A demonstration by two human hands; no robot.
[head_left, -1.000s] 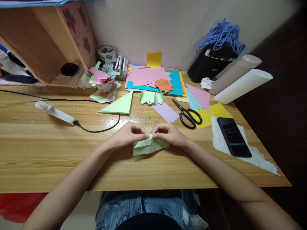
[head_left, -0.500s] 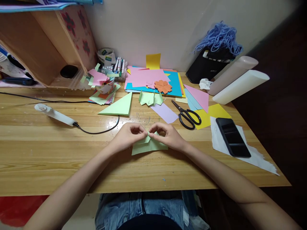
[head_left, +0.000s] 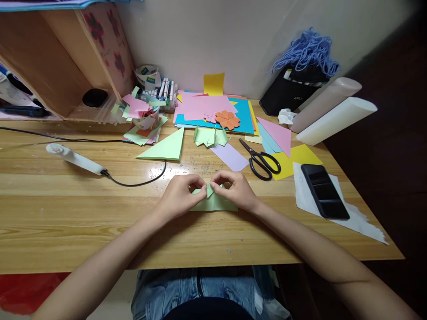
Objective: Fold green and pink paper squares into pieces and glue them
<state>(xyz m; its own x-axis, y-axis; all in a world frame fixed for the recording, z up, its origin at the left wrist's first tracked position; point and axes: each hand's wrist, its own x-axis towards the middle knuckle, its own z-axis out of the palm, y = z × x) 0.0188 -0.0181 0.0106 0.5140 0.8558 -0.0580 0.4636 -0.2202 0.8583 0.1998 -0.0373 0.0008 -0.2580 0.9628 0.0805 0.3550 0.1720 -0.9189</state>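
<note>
A folded sheet of light green paper [head_left: 215, 204] lies near the front middle of the table, under both hands. My left hand [head_left: 182, 193] pinches a small fold at its upper edge between thumb and index finger. From the other side, my right hand [head_left: 235, 189] pinches the same raised fold, its thumb and index finger close to the left ones. My palms hide the sheet's outer parts. Just beyond the hands stand a folded green paper piece with upturned points [head_left: 210, 137] and a green folded triangle [head_left: 165, 146].
Black-handled scissors [head_left: 263, 162] lie right of a lilac paper strip [head_left: 230, 157]. A phone [head_left: 324, 191] rests on white tissue at right. A white corded device [head_left: 75, 159] is at left. Behind are coloured sheets [head_left: 200, 106], an orange paper flower [head_left: 227, 120] and a cup of scraps [head_left: 147, 119].
The green paper has turned slightly, its front edge now nearly level. My left hand has shifted a little toward me and to the right; the fingertips remain pinched at the fold.
</note>
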